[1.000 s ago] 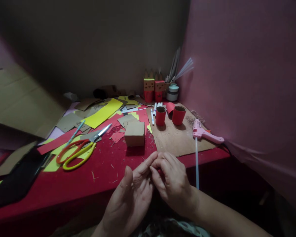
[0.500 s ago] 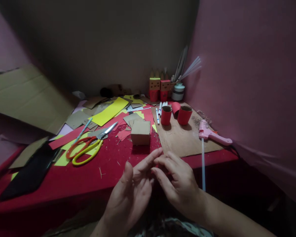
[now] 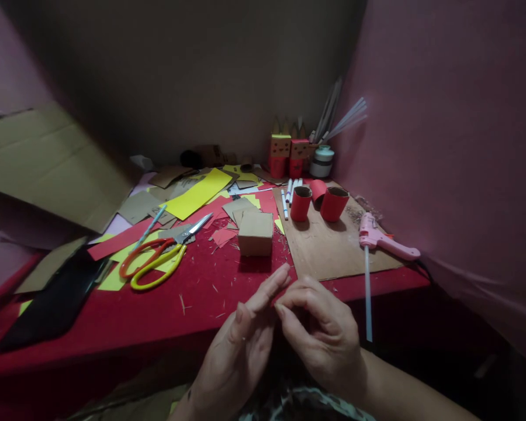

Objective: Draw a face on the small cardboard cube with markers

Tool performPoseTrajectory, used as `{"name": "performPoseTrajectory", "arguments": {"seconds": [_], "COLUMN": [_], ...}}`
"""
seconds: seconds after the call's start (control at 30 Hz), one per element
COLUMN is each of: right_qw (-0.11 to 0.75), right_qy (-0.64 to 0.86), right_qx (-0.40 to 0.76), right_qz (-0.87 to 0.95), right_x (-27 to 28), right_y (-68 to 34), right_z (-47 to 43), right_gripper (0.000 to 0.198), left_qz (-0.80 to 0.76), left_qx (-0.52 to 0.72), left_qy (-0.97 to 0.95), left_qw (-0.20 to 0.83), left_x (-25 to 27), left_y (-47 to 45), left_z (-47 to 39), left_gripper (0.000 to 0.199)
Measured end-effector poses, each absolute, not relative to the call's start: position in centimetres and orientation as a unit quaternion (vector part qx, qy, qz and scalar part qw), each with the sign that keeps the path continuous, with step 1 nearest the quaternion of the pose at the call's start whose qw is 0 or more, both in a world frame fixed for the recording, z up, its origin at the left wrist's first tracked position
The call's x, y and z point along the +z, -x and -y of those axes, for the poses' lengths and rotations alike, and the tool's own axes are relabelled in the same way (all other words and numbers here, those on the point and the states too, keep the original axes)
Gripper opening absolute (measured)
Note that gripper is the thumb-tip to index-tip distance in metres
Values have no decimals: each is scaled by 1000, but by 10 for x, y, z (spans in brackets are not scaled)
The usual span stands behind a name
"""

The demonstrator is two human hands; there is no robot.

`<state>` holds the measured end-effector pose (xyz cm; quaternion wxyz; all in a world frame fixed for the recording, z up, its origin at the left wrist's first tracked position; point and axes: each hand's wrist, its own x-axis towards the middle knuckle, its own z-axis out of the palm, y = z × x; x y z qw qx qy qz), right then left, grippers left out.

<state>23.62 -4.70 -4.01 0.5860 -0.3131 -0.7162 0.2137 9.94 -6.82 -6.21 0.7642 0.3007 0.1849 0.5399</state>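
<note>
My left hand (image 3: pixel 248 345) is held out at the table's front edge, palm turned inward, fingers stretched and thumb up; nothing lies in it. Close beside it, my right hand (image 3: pixel 322 336) has its thumb and forefinger pinched together near the left fingers. Whatever that pinch holds, if anything, is too small to make out. Just beyond the hands a small cardboard box (image 3: pixel 255 235) sits on the red tablecloth (image 3: pixel 228 292). Scissors (image 3: pixel 162 254) with orange and yellow handles lie to the left, apart from both hands.
A pink glue gun (image 3: pixel 383 237) rests at right on a cardboard sheet (image 3: pixel 328 257), its glue stick jutting past the table edge. Red-covered tubes (image 3: pixel 333 204) and several markers (image 3: pixel 284 204) are there too. Behind stand two box-headed figures (image 3: pixel 280 155). Paper scraps (image 3: pixel 197 193) cover the left.
My right thumb and forefinger have closed into a tighter pinch, and my left palm has turned further inward. The whole view has shifted slightly; the things on the table have stayed put.
</note>
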Motion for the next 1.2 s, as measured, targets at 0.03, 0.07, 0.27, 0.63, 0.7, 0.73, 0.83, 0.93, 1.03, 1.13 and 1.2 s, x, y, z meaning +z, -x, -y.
{"name": "performPoseTrajectory", "arguments": {"seconds": [0.03,0.07,0.27,0.63,0.7,0.73,0.83,0.93,1.03,1.13,1.2], "right_qw": [582,579,571,538,503,481,434,420,412,411,401], "right_qy": [319,325,350,336,349,346,322,306,303,319,327], "right_qx": [200,186,141,375,552,627,753,788,798,788,788], "right_qz": [721,725,729,676,566,506,376,331,319,329,335], "right_x": [-41,-42,-47,-48,-45,-44,-41,-40,-39,-40,-42], "right_y": [-236,-236,-236,-236,-238,-240,-242,-242,-242,-243,-244], "right_z": [47,47,44,49,46,45,42,42,42,42,43], "right_gripper": [16,15,15,14,13,13,17,17,20,22,24], "left_qz": [-183,-183,-206,-232,-249,-270,-380,-456,-448,-411,-362], "left_qx": [541,541,519,561,570,565,549,547,556,566,549], "left_qy": [-299,-299,-350,-337,-336,-347,-419,-522,-592,-658,-730], "left_qw": [764,764,752,720,707,699,615,470,374,277,187], "left_x": [-62,-62,-60,-59,-55,-52,-45,-41,-40,-37,-33], "left_y": [-99,-100,-101,-98,-94,-92,-85,-82,-81,-78,-75], "left_z": [68,68,73,68,67,66,67,68,67,65,64], "left_gripper": [69,70,67,67,61,53,37,24,18,27,30]}}
